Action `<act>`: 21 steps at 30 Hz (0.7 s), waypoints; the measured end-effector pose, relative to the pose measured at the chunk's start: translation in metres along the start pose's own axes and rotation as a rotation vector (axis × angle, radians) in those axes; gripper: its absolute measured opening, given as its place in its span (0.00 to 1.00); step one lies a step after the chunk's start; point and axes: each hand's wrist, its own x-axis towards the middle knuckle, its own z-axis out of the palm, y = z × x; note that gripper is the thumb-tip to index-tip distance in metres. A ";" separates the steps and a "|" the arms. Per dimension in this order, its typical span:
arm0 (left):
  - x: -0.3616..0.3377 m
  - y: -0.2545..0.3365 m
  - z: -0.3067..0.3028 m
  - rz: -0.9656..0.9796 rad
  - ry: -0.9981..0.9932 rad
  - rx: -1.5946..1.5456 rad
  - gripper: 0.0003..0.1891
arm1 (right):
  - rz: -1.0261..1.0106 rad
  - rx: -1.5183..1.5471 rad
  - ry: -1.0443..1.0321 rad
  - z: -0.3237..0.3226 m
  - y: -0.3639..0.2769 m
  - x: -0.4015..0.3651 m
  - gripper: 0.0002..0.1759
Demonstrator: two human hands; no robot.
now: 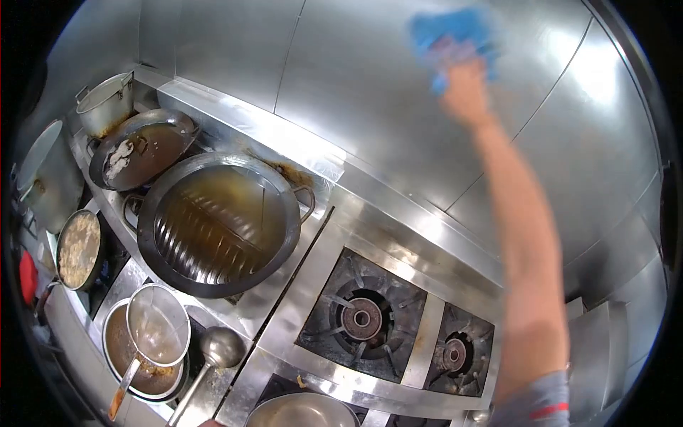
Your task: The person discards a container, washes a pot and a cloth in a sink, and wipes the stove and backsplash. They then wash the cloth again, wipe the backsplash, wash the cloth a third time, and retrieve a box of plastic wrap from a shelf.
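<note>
Right hand [462, 77]: gripping crumpled blue cloth [455, 27] against smooth steel wall [356, 78] | left hand [210, 423]: sliver visible, cannot tell grip | near left hand: round-bowled metal ladle [223, 347] | below right hand: ringed dark burner [361, 319]

Cloth [462, 27] before wall [356, 85], wok [196, 287] left of burners [361, 320], strainer [160, 324] over bowl [117, 341]

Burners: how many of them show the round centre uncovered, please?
2: the middle burner and, to its right, the smaller-looking burner. More may be hidden under the silver pan at the bottom edge and the large wok.
</note>
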 end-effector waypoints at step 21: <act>0.208 0.022 0.069 0.340 -0.212 0.900 0.32 | 0.406 -0.044 0.009 0.007 0.210 0.138 0.32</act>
